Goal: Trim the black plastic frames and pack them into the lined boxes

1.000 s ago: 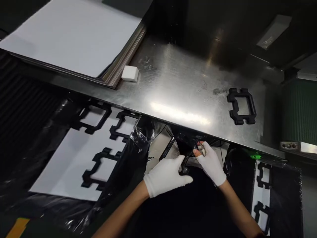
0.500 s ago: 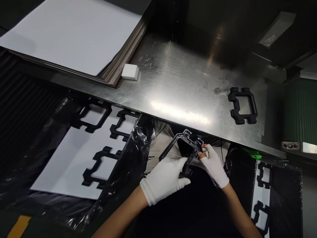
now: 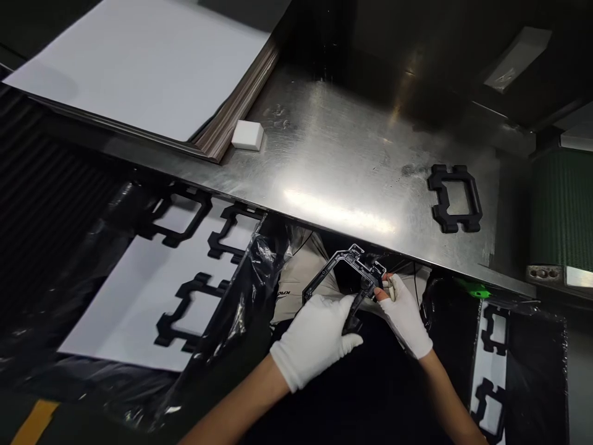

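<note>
Both my hands wear white gloves and hold one black plastic frame (image 3: 345,267) just below the front edge of the steel table (image 3: 324,167). My left hand (image 3: 315,339) grips the frame's near side, fingers curled around it. My right hand (image 3: 404,312) pinches the frame's right corner with thumb and bare fingertip. The frame is tilted up, its far end near the table's edge.
Another black frame (image 3: 454,198) lies at the table's right. A stack of white sheets (image 3: 148,68) and a small white block (image 3: 247,135) sit at the left. Below left, several black frames (image 3: 185,303) lie on white sheet in a black bag; more frames (image 3: 491,327) lie at the right.
The frame has come up from under the table's edge and tilted into view. Both hands kept their grip and shifted slightly.
</note>
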